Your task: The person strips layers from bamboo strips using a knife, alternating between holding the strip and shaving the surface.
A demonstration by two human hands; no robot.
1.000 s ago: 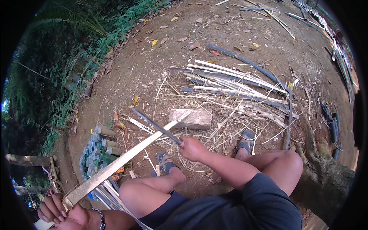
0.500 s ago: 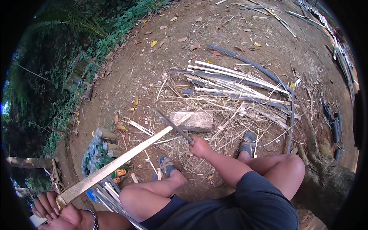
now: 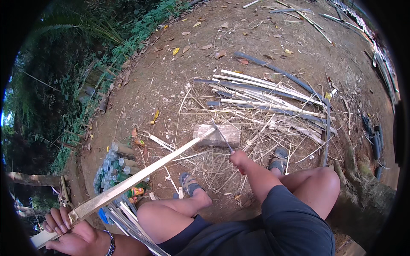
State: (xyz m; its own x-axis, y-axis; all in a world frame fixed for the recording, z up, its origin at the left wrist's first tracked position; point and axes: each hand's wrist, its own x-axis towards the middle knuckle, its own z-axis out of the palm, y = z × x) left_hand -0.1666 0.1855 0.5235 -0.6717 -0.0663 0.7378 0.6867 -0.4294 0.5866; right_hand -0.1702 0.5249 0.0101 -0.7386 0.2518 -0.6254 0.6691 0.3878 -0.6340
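A long pale strip, likely split bamboo point(image 3: 141, 176), runs slantwise from lower left to the middle. Its near part lies in my left hand point(image 3: 74, 237), fingers curled over it; a chain bracelet circles that wrist. The far end rests on a short wooden block point(image 3: 228, 135) on the ground. My right hand point(image 3: 240, 160) grips a long thin-bladed knife point(image 3: 223, 137). The blade points up and left, its tip beside the strip's far end over the block. Whether the blade touches the strip I cannot tell.
Beyond the block lies a heap of split strips point(image 3: 265, 96) with shavings point(image 3: 222, 170). Bottles point(image 3: 112, 168) cluster at the left, near more strips point(image 3: 132, 219) beside my leg. A tree trunk point(image 3: 363, 196) stands at the right. My sandalled feet flank the shavings.
The knife has moved right and swung more upright, from across the strip to beside its far end. My right hand has shifted right; the left keeps its hold.
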